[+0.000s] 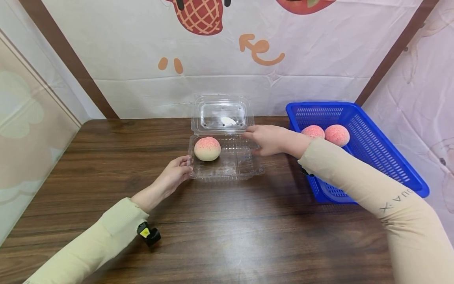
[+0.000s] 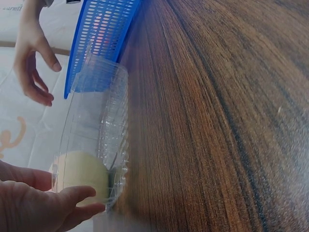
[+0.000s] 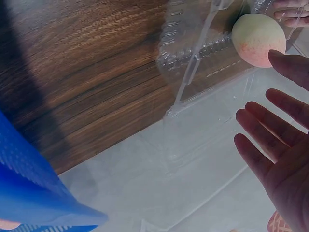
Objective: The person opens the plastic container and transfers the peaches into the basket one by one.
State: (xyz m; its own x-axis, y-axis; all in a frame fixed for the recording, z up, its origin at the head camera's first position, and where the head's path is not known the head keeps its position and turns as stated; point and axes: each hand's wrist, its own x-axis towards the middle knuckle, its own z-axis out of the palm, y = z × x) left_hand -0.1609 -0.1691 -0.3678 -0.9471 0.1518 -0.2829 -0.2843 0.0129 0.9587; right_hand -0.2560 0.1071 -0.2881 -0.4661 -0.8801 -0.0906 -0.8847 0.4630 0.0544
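A clear plastic clamshell box [image 1: 227, 169] lies on the table with its lid [image 1: 223, 114] raised at the back. In its left part sits a round, peach-like ball [image 1: 207, 149], cream below and speckled pink on top. My left hand [image 1: 177, 171] pinches the box's left edge between thumb and fingers, as the left wrist view shows close up. Over the right side of the box is my right hand [image 1: 267, 140], holding nothing. Its fingers [image 3: 263, 125] are spread and loosely extended in the right wrist view.
A blue plastic basket [image 1: 386, 157] stands to the right, with two more pink balls [image 1: 337, 135] showing inside. My right forearm passes over its front left part. Behind the brown wooden table [image 1: 142, 138] hangs a printed white cloth [image 1: 134, 47].
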